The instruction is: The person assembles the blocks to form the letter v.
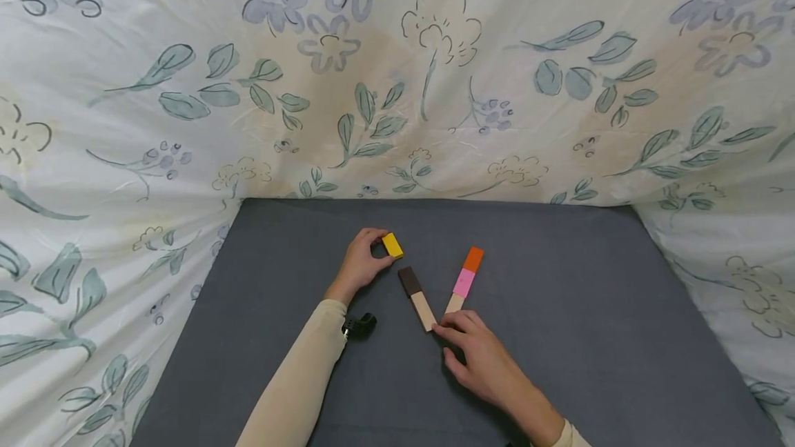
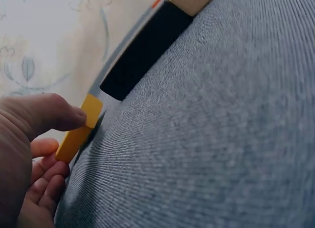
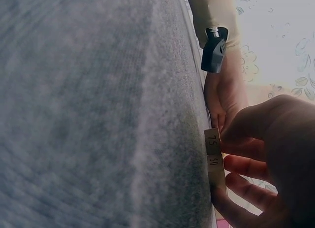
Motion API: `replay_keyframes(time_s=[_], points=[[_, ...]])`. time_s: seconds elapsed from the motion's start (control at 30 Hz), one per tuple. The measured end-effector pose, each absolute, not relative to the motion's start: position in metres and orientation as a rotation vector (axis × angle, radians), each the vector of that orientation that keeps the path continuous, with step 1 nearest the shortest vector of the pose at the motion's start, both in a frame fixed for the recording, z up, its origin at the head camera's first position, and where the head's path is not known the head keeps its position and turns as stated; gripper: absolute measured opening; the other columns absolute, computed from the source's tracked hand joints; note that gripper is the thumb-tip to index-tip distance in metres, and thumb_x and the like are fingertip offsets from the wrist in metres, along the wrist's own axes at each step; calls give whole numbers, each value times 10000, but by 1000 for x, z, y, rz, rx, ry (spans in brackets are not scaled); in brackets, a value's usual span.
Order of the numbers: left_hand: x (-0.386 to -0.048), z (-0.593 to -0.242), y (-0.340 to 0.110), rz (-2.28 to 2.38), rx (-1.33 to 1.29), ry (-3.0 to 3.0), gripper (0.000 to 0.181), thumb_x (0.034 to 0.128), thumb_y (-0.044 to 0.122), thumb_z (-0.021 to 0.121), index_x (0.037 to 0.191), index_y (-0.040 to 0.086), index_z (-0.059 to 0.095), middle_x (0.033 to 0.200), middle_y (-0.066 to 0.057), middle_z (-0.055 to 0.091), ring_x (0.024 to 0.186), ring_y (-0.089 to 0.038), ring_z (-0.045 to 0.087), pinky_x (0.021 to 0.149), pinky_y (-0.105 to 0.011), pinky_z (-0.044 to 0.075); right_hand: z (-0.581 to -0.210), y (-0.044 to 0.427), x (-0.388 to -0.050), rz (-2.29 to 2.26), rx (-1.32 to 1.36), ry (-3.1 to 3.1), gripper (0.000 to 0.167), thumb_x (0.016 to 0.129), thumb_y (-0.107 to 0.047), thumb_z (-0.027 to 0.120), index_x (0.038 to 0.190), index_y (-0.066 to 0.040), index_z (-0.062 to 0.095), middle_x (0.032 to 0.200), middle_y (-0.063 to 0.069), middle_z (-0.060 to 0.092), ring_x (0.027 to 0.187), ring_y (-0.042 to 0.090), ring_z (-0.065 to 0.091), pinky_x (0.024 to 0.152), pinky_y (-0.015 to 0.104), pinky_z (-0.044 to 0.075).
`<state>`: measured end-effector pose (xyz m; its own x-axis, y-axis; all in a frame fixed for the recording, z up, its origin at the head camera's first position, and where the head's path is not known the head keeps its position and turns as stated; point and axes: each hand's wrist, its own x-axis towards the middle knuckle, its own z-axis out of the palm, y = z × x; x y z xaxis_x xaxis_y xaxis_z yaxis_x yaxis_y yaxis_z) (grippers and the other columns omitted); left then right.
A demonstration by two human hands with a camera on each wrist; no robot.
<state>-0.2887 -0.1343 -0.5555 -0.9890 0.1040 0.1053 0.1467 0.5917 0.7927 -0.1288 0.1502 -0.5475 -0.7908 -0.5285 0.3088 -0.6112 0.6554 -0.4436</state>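
My left hand [image 1: 363, 259] pinches a small yellow block [image 1: 393, 245] between thumb and fingers, close to the cloth. In the left wrist view the thumb lies on one end of that yellow block [image 2: 80, 129]. A dark brown block [image 1: 409, 281] and a plain wooden block [image 1: 424, 312] lie end to end beside it. To their right, an orange block [image 1: 473, 259], a pink block [image 1: 462, 283] and another plain wooden block [image 1: 455, 303] form a second slanted row. My right hand [image 1: 481, 357] touches the near ends of both wooden blocks with its fingertips, thumb apart.
A dark grey cloth [image 1: 571, 309] covers the table. A floral curtain [image 1: 385, 143] hangs behind and along both sides. A black wrist camera [image 1: 360, 325] sits on the left sleeve. In the right wrist view the wooden block [image 3: 212, 142] has numbers on it.
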Motion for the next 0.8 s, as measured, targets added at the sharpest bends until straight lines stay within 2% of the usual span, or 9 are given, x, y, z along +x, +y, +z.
replay_keyframes(time_s=[0.8], points=[[-284, -550, -136, -1422, -255, -2768, 561, 936, 131, 884, 1451, 55, 675, 1455, -141, 578, 1298, -333, 601, 1128, -531, 474, -545, 150, -128, 814, 928, -2737, 399, 896, -47, 822, 1289, -114, 808, 1246, -36, 648, 1198, 180, 560, 986, 449, 567]])
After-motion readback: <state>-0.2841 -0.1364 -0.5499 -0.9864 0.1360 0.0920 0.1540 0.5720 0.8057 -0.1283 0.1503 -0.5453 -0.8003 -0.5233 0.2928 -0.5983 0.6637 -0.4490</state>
